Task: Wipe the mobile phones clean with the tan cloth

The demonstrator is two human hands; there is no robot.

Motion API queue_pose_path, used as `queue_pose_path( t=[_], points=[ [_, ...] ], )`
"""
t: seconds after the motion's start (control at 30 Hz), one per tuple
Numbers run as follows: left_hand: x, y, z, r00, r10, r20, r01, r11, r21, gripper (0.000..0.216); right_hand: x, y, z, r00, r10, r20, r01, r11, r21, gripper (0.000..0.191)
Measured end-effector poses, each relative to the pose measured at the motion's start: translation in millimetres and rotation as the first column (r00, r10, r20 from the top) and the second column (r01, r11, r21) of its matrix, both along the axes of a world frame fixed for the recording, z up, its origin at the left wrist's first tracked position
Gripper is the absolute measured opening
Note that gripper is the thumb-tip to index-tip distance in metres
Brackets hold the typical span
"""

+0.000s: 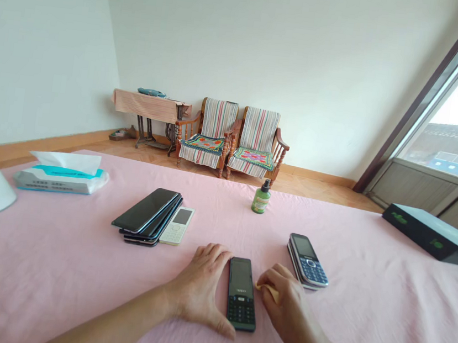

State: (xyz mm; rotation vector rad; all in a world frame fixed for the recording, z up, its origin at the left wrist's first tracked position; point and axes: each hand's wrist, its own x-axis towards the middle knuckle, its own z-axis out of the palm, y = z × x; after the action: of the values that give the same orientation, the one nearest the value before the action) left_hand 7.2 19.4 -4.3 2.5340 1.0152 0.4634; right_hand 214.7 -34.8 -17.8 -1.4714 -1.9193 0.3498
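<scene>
Head cam: L hand splayed by phone, R hand curled rnd yellow cloth.

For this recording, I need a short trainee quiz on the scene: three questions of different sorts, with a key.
1. True or false: the slim white keypad phone lies left of the small green bottle with a black top.

2. What does the right hand hold?
A) a white tissue
B) a thin yellow cloth
C) a silver pen

3. Fill in: the black rectangular keypad phone lies on ____ fabric.

Key: 1. True; 2. B; 3. pink
</scene>
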Motion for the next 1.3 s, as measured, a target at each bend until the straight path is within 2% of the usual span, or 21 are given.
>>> queue_pose_path(
  t=[0.2, 0.43, 0.6, 0.77, 0.9, 1.07, 1.23, 1.3],
  points=[
    [1, 0, 1.6, 1.000, 0.011, 0.006, -0.011, 1.000, 0.000, 0.101, -4, 10, 13.1, 0.998, 0.056, -0.012, -0.056, 0.998, 0.025, 0.019],
    [0, 0, 3.0, 1.000, 0.009, 0.023, -0.008, 1.000, -0.018, 0.097, -23, 39, 0.4, 0.999, -0.026, -0.018, 0.027, 0.998, 0.062, 0.021],
    [1, -1, 6.8, 1.000, 0.013, 0.018, -0.012, 0.999, -0.045, 0.095, -21, 26, -0.7, 0.995, 0.093, -0.023, -0.092, 0.994, 0.050, 0.022],
    [2, -1, 8.7, 1.000, 0.019, 0.000, -0.019, 0.999, -0.047, 0.094, -28, 26, 2.8, 0.998, 0.036, 0.043, -0.039, 0.998, 0.053, 0.023],
    [4, 0, 9.9, 1.000, 0.016, -0.001, -0.016, 0.998, -0.061, 0.089, -33, 34, 4.9, 0.990, 0.129, 0.064, -0.132, 0.990, 0.044, 0.024],
    [5, -1, 12.4, 1.000, 0.011, 0.006, -0.010, 0.997, -0.072, 0.092, -27, 35, 4.9, 0.996, 0.052, 0.069, -0.054, 0.998, 0.039, 0.022],
    [4, -1, 11.5, 1.000, 0.015, 0.005, -0.014, 0.997, -0.076, 0.086, -33, 34, 5.7, 0.992, 0.116, 0.051, -0.118, 0.993, 0.021, 0.025],
    [4, -1, 10.5, 1.000, 0.013, 0.006, -0.013, 0.997, -0.070, 0.088, -31, 35, 4.7, 0.994, 0.092, 0.053, -0.093, 0.996, 0.015, 0.024]
  ],
)
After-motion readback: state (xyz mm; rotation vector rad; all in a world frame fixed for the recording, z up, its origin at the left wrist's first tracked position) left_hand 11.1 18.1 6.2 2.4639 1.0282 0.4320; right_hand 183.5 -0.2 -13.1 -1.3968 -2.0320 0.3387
